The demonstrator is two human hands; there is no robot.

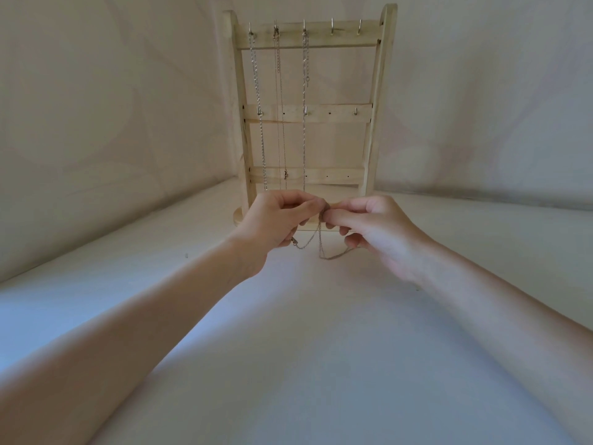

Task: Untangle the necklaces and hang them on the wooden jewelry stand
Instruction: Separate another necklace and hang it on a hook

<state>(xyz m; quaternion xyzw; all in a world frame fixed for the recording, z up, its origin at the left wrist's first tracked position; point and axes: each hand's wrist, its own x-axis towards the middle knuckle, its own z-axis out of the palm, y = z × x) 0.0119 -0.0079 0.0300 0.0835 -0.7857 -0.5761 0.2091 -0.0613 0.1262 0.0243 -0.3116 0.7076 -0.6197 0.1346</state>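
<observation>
A wooden jewelry stand (378, 91) stands upright at the back of the white surface. Three thin chain necklaces (304, 101) hang from its top-left hooks; the two right top hooks (333, 27) are bare. In front of the stand's base, my left hand (276, 226) and my right hand (375, 232) meet fingertip to fingertip. Both pinch a fine tangled necklace chain (321, 245), whose loops droop below the fingers. A small clasp dangles under my left hand.
The white surface (305, 348) stretches from the stand toward me. Draped pale cloth (112, 107) forms the backdrop on both sides. A middle rail on the stand carries a few small hooks (355, 111).
</observation>
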